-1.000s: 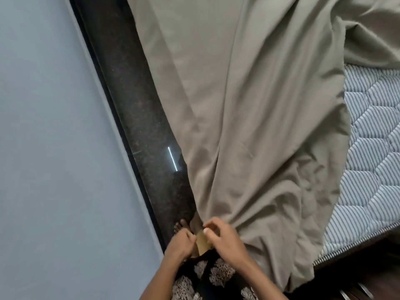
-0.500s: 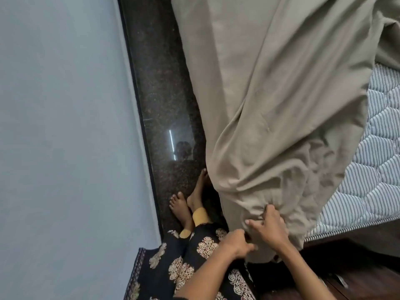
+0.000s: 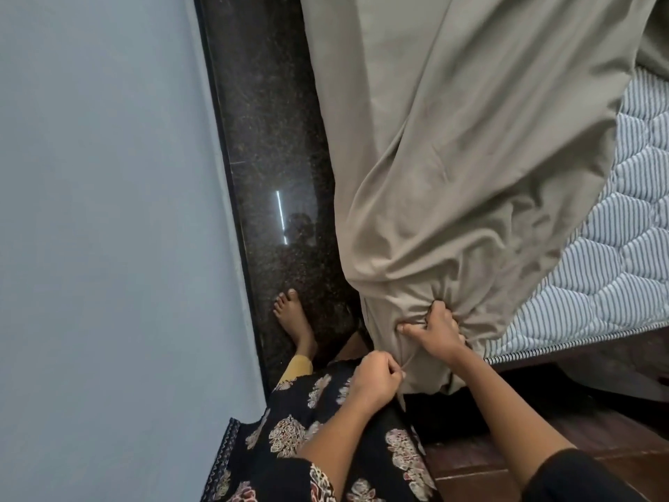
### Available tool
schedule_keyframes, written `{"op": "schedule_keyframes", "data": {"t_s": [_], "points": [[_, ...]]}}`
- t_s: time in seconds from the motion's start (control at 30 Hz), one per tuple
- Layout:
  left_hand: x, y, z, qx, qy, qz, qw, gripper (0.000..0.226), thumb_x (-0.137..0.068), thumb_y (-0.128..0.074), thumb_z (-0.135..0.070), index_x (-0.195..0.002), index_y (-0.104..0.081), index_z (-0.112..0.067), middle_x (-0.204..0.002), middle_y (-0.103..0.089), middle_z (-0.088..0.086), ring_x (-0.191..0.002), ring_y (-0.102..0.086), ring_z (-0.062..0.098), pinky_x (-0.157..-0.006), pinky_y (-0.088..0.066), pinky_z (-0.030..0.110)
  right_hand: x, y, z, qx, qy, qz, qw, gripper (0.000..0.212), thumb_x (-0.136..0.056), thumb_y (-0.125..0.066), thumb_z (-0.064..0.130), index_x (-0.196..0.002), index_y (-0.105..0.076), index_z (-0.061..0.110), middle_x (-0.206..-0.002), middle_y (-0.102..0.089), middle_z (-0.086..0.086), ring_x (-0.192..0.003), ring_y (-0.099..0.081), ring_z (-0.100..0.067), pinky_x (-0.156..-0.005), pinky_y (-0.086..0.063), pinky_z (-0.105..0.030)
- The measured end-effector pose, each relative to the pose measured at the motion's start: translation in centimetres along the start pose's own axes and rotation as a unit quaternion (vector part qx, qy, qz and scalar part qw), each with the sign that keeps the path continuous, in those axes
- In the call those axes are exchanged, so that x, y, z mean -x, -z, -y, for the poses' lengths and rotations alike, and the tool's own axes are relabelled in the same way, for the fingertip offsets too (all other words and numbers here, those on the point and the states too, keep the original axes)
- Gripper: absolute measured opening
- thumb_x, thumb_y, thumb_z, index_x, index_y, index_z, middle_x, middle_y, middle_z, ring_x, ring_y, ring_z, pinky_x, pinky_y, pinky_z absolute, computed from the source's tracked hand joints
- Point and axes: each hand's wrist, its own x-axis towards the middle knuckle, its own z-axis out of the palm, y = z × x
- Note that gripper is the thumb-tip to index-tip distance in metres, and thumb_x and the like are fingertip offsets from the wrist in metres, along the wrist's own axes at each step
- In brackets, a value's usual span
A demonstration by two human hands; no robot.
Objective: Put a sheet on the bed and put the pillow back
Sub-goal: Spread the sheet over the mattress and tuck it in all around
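Nearest to me, my dark flower-print dress (image 3: 325, 447) is filling the bottom of the view. Just above it my left hand (image 3: 376, 384) is curling into a fist and pinching the lower hem of the sheet (image 3: 470, 157) between thumb and fingers. My right hand (image 3: 438, 333) is sitting just beyond and to the right of it, fingers digging into a bunched wad of the same sheet, gripping it at the near corner of the mattress (image 3: 615, 248). The two hands are working close together but not touching.

The beige sheet is gathering into folds at my right hand and hanging below it down the corner. From there it is spreading up and away over the mattress, leaving the striped quilted surface bare on the right side. Dark wood (image 3: 506, 461) is showing under the corner.

My bare foot (image 3: 289, 317) is standing on the dark speckled floor (image 3: 268, 139), left of the sheet. The pale blue wall (image 3: 108, 175) is running along the far left.
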Motion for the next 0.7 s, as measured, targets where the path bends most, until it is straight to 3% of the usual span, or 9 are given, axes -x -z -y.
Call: {"op": "schedule_keyframes", "data": {"t_s": [0.07,0.2,0.33,0.47,0.57,0.63,0.7], "points": [[0.2,0.1,0.1,0.009,-0.003,0.005,1.0,0.032,-0.085,-0.063,-0.026,-0.057,-0.05,-0.028,-0.067,-0.054,-0.015,-0.088,-0.064,0.016,-0.077,-0.047,0.027,-0.1,0.1,-0.1,-0.007,0.005,0.004,1.0,0.066,-0.072,-0.074,0.049,-0.109,-0.037,0.01,-0.126,-0.046,-0.016,-0.12,-0.044,-0.036,-0.097,-0.038,-0.048],[0.7,-0.1,0.4,0.055,-0.009,0.022,0.998,0.029,-0.084,-0.065,-0.028,-0.057,-0.052,-0.03,-0.067,-0.055,-0.017,-0.075,-0.059,0.011,-0.072,-0.048,0.028,-0.2,0.0,-0.3,-0.01,0.015,0.001,1.0,0.061,-0.072,-0.075,0.048,-0.1,-0.033,0.014,-0.124,-0.047,-0.015,-0.119,-0.045,-0.036,-0.097,-0.038,-0.049],[1.2,-0.4,1.0,0.131,-0.021,0.026,0.991,0.027,-0.082,-0.069,-0.024,-0.059,-0.057,-0.031,-0.064,-0.058,-0.015,-0.062,-0.054,0.0,-0.062,-0.044,0.015,0.2,-0.2,-0.4,-0.019,0.019,-0.021,0.999,0.06,-0.072,-0.074,0.047,-0.102,-0.037,0.012,-0.123,-0.048,-0.013,-0.119,-0.046,-0.034,-0.094,-0.036,-0.046],[1.7,-0.4,1.7,0.155,-0.013,0.043,0.987,0.027,-0.082,-0.07,-0.02,-0.059,-0.058,-0.027,-0.054,-0.056,-0.015,-0.049,-0.049,-0.004,-0.053,-0.039,0.011,2.6,-0.5,-0.8,-0.011,0.065,-0.098,0.993,0.04,-0.082,-0.067,0.04,-0.088,-0.037,0.014,-0.104,-0.055,-0.012,-0.102,-0.053,-0.032,-0.085,-0.04,-0.044],[2.3,0.5,3.8,0.083,0.002,0.142,0.986,0.027,-0.08,-0.072,-0.015,-0.058,-0.061,-0.026,-0.057,-0.059,-0.013,-0.055,-0.052,-0.003,-0.062,-0.044,0.015,5.7,-2.3,-2.7,0.028,0.099,-0.087,0.991,0.016,-0.094,-0.049,0.026,-0.091,-0.044,0.012,-0.099,-0.059,-0.015,-0.098,-0.056,-0.035,-0.076,-0.042,-0.041],[2.9,1.0,5.7,-0.018,0.038,0.213,0.976,0.025,-0.08,-0.071,-0.011,-0.062,-0.058,-0.022,-0.065,-0.062,-0.005,-0.059,-0.052,0.004,-0.064,-0.045,0.021,8.5,-4.5,-4.3,0.047,0.082,-0.026,0.995,0.013,-0.097,-0.042,0.025,-0.093,-0.041,0.013,-0.1,-0.06,-0.013,-0.098,-0.057,-0.032,-0.073,-0.04,-0.037],[3.2,1.5,7.2,-0.125,0.082,0.227,0.962,0.015,-0.081,-0.068,-0.012,-0.079,-0.056,-0.02,-0.085,-0.062,0.007,-0.07,-0.053,0.011,-0.066,-0.047,0.025,10.6,-6.6,-5.1,-0.01,0.074,0.053,0.996,0.015,-0.098,-0.041,0.028,-0.094,-0.043,0.013,-0.095,-0.063,-0.008,-0.091,-0.061,-0.027,-0.073,-0.044,-0.036]]}}
